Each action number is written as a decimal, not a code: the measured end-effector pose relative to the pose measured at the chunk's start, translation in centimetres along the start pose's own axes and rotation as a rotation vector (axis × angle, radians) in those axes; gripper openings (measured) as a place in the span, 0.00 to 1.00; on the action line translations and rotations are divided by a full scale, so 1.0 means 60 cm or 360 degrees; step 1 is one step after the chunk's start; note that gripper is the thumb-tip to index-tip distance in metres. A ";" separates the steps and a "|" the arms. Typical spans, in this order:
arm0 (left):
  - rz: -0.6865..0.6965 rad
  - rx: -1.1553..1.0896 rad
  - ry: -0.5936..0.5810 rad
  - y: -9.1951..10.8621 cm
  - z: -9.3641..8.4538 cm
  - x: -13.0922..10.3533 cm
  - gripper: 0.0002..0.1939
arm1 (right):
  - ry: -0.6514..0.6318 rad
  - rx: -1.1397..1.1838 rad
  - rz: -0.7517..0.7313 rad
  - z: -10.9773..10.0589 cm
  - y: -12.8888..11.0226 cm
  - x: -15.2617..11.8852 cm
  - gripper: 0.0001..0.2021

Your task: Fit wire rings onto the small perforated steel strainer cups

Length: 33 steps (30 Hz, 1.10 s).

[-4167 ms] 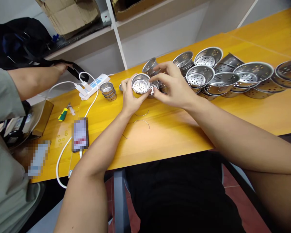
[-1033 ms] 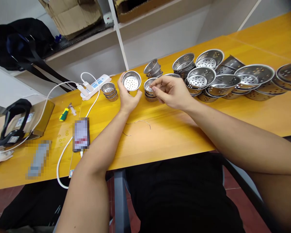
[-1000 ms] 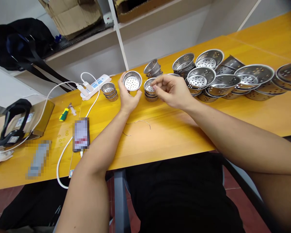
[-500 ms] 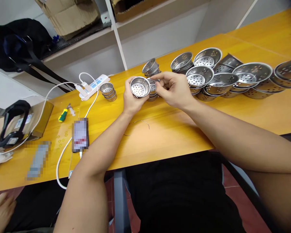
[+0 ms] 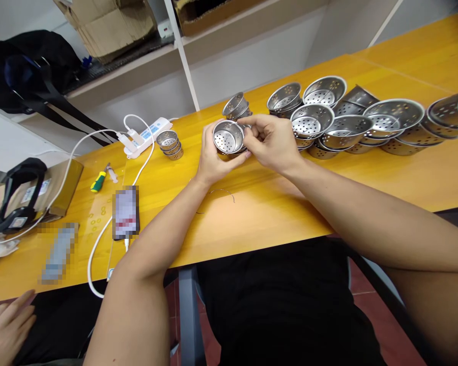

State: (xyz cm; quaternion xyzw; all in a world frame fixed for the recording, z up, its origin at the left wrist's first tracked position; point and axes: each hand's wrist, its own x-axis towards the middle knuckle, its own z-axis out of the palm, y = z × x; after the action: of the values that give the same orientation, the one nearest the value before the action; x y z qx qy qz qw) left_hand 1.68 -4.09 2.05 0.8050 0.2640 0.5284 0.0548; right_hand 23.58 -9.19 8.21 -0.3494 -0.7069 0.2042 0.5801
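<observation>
My left hand [image 5: 209,158] is wrapped round a small perforated steel strainer basket [image 5: 228,137], its open mouth tilted toward me. Close against the basket's right rim, my right hand [image 5: 273,140] has thumb and forefinger pinched together. What lies between those fingertips is too small to make out. A thin bent wire [image 5: 223,191] rests on the table below my hands. Behind them stands a short stack of strainer baskets [image 5: 236,105], and another small stack [image 5: 169,144] is to the left.
Many larger strainer baskets [image 5: 393,117] crowd the right side of the yellow table. Leftward are a power strip [image 5: 148,137] with white cables, a phone [image 5: 125,212], a green-yellow screwdriver [image 5: 98,181] and a headset [image 5: 21,195]. Another person's hand [image 5: 9,325] is at lower left.
My left hand has carried the basket slightly right, so its rim now meets my right fingers. The other person's hand at lower left has shifted up and right.
</observation>
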 end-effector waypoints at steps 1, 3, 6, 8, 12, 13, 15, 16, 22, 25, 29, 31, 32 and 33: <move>-0.0026 0.0008 0.0000 0.004 -0.001 0.001 0.59 | 0.0004 0.0015 0.0013 0.000 -0.001 0.000 0.13; -0.0077 0.0012 0.0005 0.013 -0.002 0.003 0.58 | 0.0009 0.0048 0.0043 0.000 -0.003 -0.001 0.10; -0.0087 0.0024 0.0011 0.023 -0.003 0.006 0.55 | 0.0010 0.0065 0.0060 0.000 -0.008 -0.002 0.09; -0.0071 0.0040 0.0004 0.026 -0.004 0.006 0.53 | -0.0005 0.0077 0.0066 0.001 -0.012 -0.002 0.12; -0.0082 -0.0001 -0.0029 0.027 -0.011 0.007 0.46 | -0.0120 0.0188 0.0084 -0.005 -0.025 -0.003 0.22; -0.0088 -0.0020 -0.0037 0.026 -0.012 0.007 0.45 | -0.0165 0.0209 0.0081 -0.008 -0.028 -0.002 0.24; -0.0094 -0.0041 -0.0049 0.024 -0.015 0.006 0.43 | -0.0267 0.0236 0.0072 -0.017 -0.033 0.002 0.28; -0.0095 -0.0045 -0.0058 0.023 -0.016 0.005 0.42 | -0.0325 0.0255 0.0070 -0.022 -0.033 0.004 0.29; -0.0089 -0.0092 -0.0072 0.022 -0.016 0.003 0.40 | -0.0509 0.0495 0.0140 -0.031 -0.026 0.018 0.30; -0.0153 -0.0075 -0.0081 0.022 -0.014 0.003 0.42 | -0.0440 0.0548 0.0188 -0.021 -0.023 0.019 0.32; -0.0166 -0.0114 -0.0054 0.016 -0.012 0.005 0.41 | -0.0331 0.0551 0.0176 -0.006 -0.019 0.020 0.34; -0.0148 -0.0121 -0.0047 0.011 -0.012 0.005 0.40 | -0.0315 0.0543 0.0166 -0.001 -0.017 0.020 0.34; -0.0141 -0.0115 -0.0043 0.008 -0.013 0.005 0.40 | -0.0316 0.0531 0.0160 0.001 -0.016 0.021 0.34; -0.0138 -0.0106 -0.0038 0.005 -0.014 0.006 0.40 | -0.0318 0.0515 0.0149 0.003 -0.015 0.021 0.34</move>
State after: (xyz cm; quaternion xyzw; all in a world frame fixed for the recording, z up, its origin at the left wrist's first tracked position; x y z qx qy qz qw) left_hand 1.18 -4.36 2.80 0.7967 0.2803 0.5245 0.1076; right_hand 23.07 -8.83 9.63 -0.2620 -0.7019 0.3756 0.5454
